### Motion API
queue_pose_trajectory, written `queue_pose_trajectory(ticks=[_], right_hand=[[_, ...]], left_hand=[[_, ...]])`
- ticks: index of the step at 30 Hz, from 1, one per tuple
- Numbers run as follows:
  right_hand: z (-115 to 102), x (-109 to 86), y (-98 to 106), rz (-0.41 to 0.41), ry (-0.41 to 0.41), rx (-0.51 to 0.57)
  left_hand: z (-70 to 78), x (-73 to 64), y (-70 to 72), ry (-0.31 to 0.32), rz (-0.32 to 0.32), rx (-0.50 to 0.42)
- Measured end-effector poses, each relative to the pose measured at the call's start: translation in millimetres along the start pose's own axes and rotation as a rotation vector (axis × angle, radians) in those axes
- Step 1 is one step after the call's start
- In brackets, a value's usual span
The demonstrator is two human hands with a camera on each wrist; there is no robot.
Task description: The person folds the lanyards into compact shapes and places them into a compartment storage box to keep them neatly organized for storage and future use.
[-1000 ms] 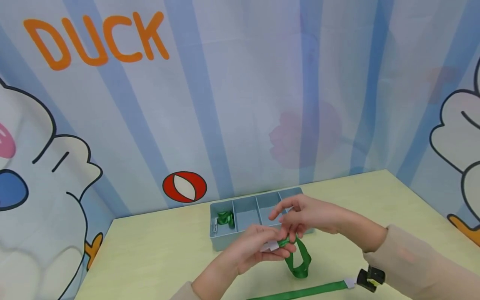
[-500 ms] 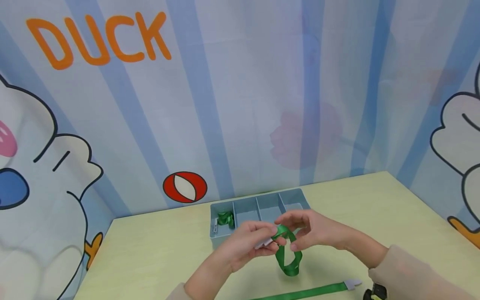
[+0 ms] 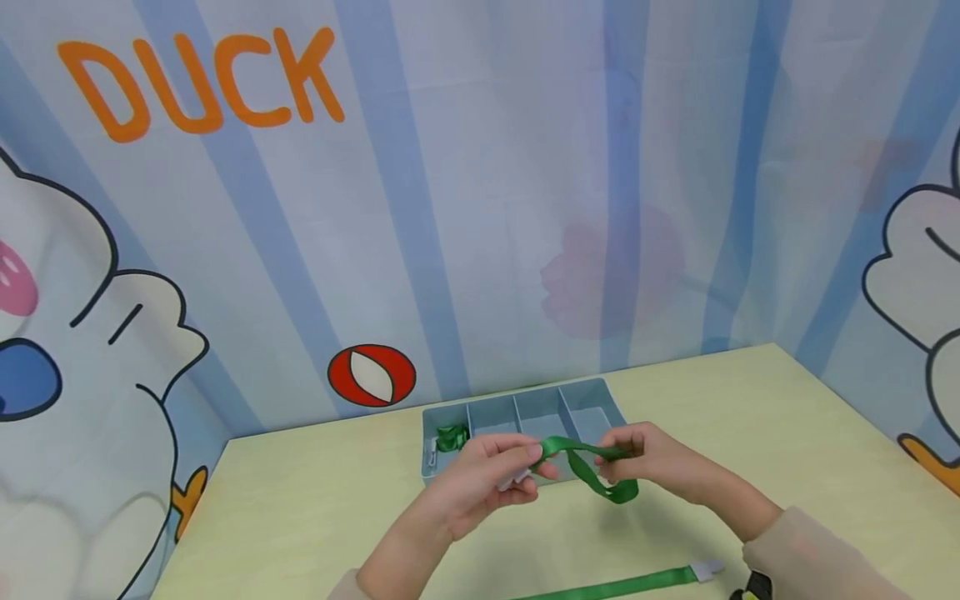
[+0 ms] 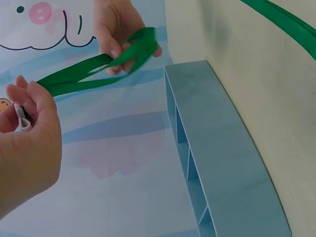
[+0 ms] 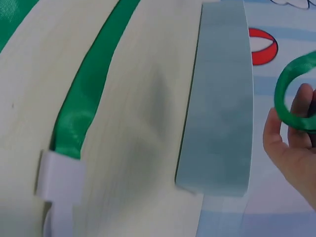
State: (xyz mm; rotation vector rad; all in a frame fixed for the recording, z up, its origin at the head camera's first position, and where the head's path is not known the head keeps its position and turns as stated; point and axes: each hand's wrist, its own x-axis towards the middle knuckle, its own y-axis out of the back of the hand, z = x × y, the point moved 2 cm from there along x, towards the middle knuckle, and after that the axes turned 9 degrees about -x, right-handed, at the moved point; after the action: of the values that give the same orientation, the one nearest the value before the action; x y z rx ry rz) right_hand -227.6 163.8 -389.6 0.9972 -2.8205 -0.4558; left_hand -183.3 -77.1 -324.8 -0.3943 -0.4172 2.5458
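My left hand (image 3: 483, 479) pinches a green lanyard (image 3: 617, 493) near its end, where a white plastic clip (image 3: 516, 480) shows under the fingers. The clip pokes out of the same hand in the left wrist view. To the right, my right hand (image 3: 654, 454) grips another part of the strap between thumb and fingers. Between the hands the strap runs across, with a loop sagging below. Both hands are raised in front of the blue-grey tray (image 3: 515, 410). In the right wrist view a curved length of strap crosses the right hand (image 5: 296, 148).
A second green lanyard (image 3: 615, 586) lies flat along the near part of the table, its white clip (image 3: 703, 571) at the right end. The tray's leftmost compartment holds a bundled green lanyard (image 3: 452, 437) with a white clip (image 3: 432, 452). A printed curtain (image 3: 495, 208) stands behind.
My right hand has drawn away from the left one to the right and taken hold of the strap. The loop, hanging down before, is pulled sideways; my left hand has shifted slightly left.
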Motion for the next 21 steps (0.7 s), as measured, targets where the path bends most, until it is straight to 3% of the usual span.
queue_pose_trajectory(ticks=[5, 16, 21], right_hand=[[6.0, -10.9, 15.1, 0.09, -0.019, 0.0], [13.4, -18.3, 27.9, 0.668, 0.027, 0.06], [9.5, -18.8, 32.0, 0.825, 0.026, 0.097]], left_hand=[[-3.8, -0.3, 8.5, 0.0, 0.031, -0.022], [-27.8, -3.5, -1.1, 0.083, 0.01, 0.034], [-32.8, -2.7, -2.3, 0.078, 0.013, 0.072]])
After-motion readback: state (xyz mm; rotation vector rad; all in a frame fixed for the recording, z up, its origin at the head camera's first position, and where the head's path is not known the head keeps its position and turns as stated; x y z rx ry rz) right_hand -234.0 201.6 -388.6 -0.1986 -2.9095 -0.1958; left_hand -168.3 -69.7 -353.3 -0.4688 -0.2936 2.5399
